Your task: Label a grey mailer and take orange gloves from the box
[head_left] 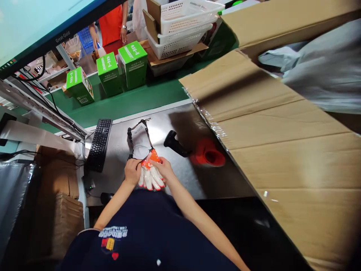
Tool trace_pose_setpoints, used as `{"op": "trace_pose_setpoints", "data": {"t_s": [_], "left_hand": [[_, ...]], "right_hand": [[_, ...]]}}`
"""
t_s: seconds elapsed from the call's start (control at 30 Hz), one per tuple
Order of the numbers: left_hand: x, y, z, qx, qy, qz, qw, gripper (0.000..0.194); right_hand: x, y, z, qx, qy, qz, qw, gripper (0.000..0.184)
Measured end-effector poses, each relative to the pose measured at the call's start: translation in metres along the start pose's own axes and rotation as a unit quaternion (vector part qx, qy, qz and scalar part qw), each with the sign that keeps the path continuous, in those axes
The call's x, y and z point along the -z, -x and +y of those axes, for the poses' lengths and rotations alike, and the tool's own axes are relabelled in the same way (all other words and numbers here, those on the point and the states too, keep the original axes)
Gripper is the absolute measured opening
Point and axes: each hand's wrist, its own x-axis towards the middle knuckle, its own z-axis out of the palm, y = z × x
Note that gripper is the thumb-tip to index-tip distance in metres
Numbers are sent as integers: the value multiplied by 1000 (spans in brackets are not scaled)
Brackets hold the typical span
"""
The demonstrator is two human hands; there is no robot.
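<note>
Both of my hands hold a bundle of white work gloves with orange trim [150, 174] at the near edge of a shiny metal table [180, 177]. My left hand [132, 170] grips the bundle's left side, fingers closed. My right hand [163, 167] pinches its orange cuff end. Just beyond the gloves lies a clear bag with a black strap or cord [138, 141] around it, touching the bundle. A black handheld scanner [175, 144] rests to the right of the bag.
A black keyboard [99, 145] lies at left, a red object [208, 152] at right. A large open cardboard box [282, 124] fills the right side. Three green boxes [109, 73] stand on the green conveyor belt [135, 99]; white baskets [183, 26] and another person [113, 24] lie beyond.
</note>
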Motion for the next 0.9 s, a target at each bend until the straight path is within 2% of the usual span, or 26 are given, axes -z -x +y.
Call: {"op": "trace_pose_setpoints", "data": {"t_s": [0.1,0.17,0.23,0.33,0.4,0.47,0.5,0.57,0.7,0.8,0.9], "left_hand": [[6,-4,-6,0,-128,33,991,22],[8,-8,-5,-25,-162,43,986,22],[8,-14,3,-67,-141,53,986,18],[6,-22,23,-105,-69,70,990,15],[5,-22,36,-108,-36,70,991,13],[5,-18,41,-102,-27,80,991,11],[6,-15,41,-96,-26,91,991,15],[9,-7,37,-83,-21,104,991,25],[19,3,27,-62,-43,50,996,21],[29,1,29,-59,-79,41,994,11],[36,-3,35,-76,-84,34,993,7]], "right_hand": [[-1,7,-12,28,24,19,999,55],[-2,14,-20,52,53,17,997,53],[-4,24,-27,98,123,-5,988,46],[-9,45,-36,173,259,-43,949,28],[-12,58,-41,186,303,-57,933,25],[-13,66,-46,181,315,-52,930,29],[-12,67,-49,179,315,-41,931,30],[-8,67,-55,181,288,-14,940,35],[-1,57,-63,162,136,-11,977,45],[1,49,-62,91,-3,-21,996,47],[1,46,-59,10,-105,-25,994,55]]}}
